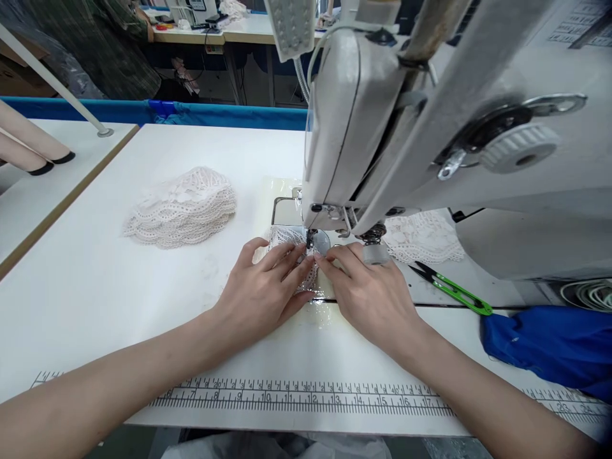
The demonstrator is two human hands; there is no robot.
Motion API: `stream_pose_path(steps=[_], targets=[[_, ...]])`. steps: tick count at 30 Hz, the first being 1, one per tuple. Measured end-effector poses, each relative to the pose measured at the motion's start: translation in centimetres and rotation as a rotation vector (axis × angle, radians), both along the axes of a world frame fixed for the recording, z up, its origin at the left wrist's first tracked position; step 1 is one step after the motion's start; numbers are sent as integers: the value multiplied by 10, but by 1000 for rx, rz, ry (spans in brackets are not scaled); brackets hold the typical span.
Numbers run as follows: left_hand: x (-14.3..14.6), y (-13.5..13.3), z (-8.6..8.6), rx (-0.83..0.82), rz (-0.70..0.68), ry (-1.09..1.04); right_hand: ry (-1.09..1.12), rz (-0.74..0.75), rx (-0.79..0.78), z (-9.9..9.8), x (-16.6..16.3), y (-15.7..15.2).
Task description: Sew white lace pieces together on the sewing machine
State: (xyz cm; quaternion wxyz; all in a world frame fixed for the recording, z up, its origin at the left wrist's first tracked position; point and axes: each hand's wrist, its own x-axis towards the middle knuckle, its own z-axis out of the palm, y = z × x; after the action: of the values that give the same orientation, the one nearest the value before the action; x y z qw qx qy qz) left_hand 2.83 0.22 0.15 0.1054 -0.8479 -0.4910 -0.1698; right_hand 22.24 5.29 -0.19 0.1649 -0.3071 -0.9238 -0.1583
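Observation:
A white lace piece lies under the presser foot of the sewing machine. My left hand is on the lace from the left, fingers bent over it close to the foot and thumb towards me. From the right, my right hand pinches the lace edge beside the foot, its fingertips partly hidden by the machine head. To the left sits a stack of white lace pieces. More white lace lies behind the machine head on the right.
Green-handled thread snips lie right of my right hand, blades towards the machine. Blue cloth is at the right edge. A printed ruler runs along the table's front. Across a blue trough, a person is beside another table.

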Motion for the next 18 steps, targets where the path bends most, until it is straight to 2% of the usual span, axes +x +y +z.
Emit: stream_pose_path(steps=[18], targets=[[0,5,-2,-8,34,6,-49,-28,-10,-2,-1,3]])
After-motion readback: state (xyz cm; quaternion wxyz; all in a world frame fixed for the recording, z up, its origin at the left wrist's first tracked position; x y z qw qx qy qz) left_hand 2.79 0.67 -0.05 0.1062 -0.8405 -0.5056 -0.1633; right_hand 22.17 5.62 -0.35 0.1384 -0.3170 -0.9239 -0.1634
